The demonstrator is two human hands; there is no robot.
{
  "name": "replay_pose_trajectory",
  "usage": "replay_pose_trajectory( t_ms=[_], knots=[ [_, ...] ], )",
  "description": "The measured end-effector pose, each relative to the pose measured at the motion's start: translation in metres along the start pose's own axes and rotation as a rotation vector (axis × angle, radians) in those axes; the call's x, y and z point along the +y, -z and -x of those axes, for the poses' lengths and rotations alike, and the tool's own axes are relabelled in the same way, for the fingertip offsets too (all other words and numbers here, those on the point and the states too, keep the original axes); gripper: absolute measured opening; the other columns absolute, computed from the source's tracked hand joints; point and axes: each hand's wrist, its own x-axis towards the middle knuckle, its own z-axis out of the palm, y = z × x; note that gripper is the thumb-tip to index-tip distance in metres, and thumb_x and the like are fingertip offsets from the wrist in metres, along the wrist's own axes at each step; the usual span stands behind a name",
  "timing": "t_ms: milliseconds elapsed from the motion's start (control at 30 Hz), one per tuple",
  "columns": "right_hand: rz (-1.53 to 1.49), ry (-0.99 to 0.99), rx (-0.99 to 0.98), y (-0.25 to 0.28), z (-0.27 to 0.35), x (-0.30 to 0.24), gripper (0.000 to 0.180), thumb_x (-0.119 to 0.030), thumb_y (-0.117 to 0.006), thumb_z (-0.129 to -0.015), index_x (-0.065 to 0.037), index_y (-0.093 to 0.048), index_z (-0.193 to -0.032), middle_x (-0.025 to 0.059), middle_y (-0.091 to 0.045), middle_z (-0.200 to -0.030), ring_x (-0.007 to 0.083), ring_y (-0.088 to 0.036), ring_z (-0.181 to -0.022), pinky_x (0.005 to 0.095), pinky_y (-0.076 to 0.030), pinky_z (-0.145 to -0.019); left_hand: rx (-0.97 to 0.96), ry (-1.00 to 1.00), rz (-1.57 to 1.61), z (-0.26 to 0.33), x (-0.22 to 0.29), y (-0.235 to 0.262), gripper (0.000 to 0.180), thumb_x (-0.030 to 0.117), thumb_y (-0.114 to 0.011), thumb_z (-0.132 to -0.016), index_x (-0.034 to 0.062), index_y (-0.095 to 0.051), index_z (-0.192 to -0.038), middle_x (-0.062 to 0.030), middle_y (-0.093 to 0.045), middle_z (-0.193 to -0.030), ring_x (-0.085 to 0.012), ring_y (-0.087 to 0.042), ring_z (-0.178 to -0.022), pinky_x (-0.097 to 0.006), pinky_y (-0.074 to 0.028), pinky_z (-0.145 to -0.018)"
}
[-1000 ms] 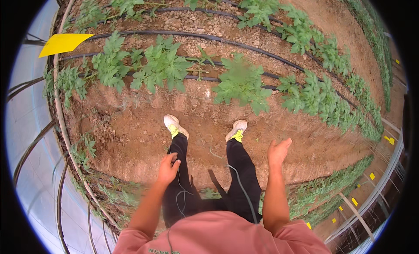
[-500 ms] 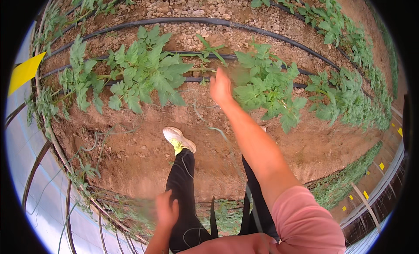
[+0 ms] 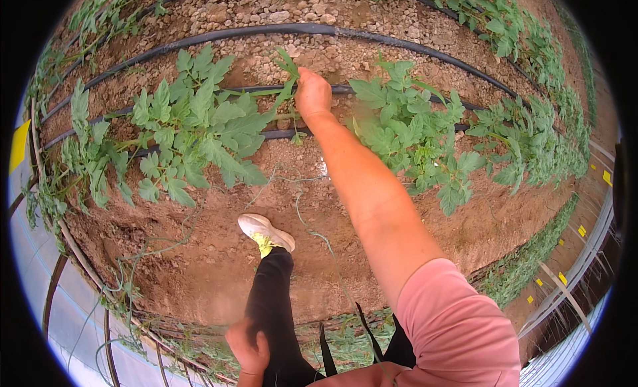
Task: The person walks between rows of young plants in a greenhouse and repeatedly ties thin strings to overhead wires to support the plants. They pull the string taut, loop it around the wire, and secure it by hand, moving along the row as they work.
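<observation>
**Right hand (image 3: pixel 313 92) now at the grass blades (image 3: pixel 290 71)**

A second ago both hands hung down near the legs; half a second ago the right one was out over the bed, short of the blades. Now it has gone a little farther, and the blades, which leaned rightward above it, bunch up at its left side. I'd judge the work has passed from reaching to handling.

The grass sits right against the curled fingers of the right hand, though from here I can't tell whether they are clamped on it, since the fingertips are hidden. Left of that hand stands one leafy plant (image 3: pixel 216 124), right of it another (image 3: pixel 409 124); a black hose (image 3: pixel 289 30) runs across the soil beyond it.

The left hand (image 3: pixel 250 347) is well apart from the right, down beside the trouser leg (image 3: pixel 271 294), far from the grass. It is blurred, so I can't tell how its fingers stand; nothing shows in it.
</observation>
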Motion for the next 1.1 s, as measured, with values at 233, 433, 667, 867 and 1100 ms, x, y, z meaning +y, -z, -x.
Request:
replay_pose_trajectory(
  t_ms=[233,433,667,867,1100],
  knots=[
    [-0.479,-0.284,0.051,0.032,0.008,0.015,0.027,-0.005,-0.064,-0.089,-0.006,-0.069,-0.116,0.0208,-0.07,-0.088,0.0311,-0.067,-0.077,0.0384,-0.052,-0.078,0.017,-0.028,-0.008,-0.006,-0.004,0.001,0.043,0.025,-0.062,-0.09,-0.0031,-0.055,-0.122,-0.0155,-0.061,-0.1,-0.0339,-0.053,-0.094,-0.045,-0.04,-0.089],
    [-0.098,-0.196,0.15,0.074,-0.04,0.026,0.031,-0.018,-0.064,-0.091,0.001,-0.064,-0.116,0.0182,-0.07,-0.093,0.032,-0.067,-0.084,0.0401,-0.05,-0.085,0.013,-0.031,-0.006,-0.009,-0.008,0.005,0.044,0.021,-0.062,-0.087,-0.0037,-0.054,-0.122,-0.0158,-0.061,-0.1,-0.0341,-0.053,-0.094,-0.045,-0.04,-0.09],
    [0.533,0.127,0.219,0.073,-0.039,0.154,0.017,-0.018,-0.059,-0.089,-0.005,-0.068,-0.095,0.0171,-0.068,-0.088,0.0373,-0.065,-0.081,0.047,-0.05,-0.072,0.038,-0.004,0.047,-0.009,-0.012,0.006,0.035,0.02,-0.063,-0.084,-0.0023,-0.06,-0.111,-0.0177,-0.061,-0.103,-0.0375,-0.055,-0.096,-0.046,-0.04,-0.088],
    [0.506,0.29,0.357,0.095,-0.023,0.14,0.018,-0.021,-0.063,-0.085,-0.004,-0.069,-0.087,0.0159,-0.069,-0.082,0.0345,-0.063,-0.07,0.0458,-0.049,-0.064,0.048,0.032,0.057,-0.005,-0.011,0.009,0.038,0.016,-0.066,-0.081,-0.0006,-0.059,-0.115,-0.0159,-0.063,-0.103,-0.036,-0.056,-0.096,-0.046,-0.04,-0.089],
    [0.79,0.283,0.102,0.111,-0.03,0.142,0.014,-0.015,-0.063,-0.085,-0.002,-0.068,-0.088,0.0198,-0.067,-0.081,0.0382,-0.064,-0.072,0.0485,-0.048,-0.063,0.074,0.019,0.065,-0.003,-0.006,0.011,0.044,0.013,-0.068,-0.078,-0.0004,-0.059,-0.119,-0.0128,-0.065,-0.101,-0.0339,-0.058,-0.094,-0.045,-0.041,-0.088]
  ],
)
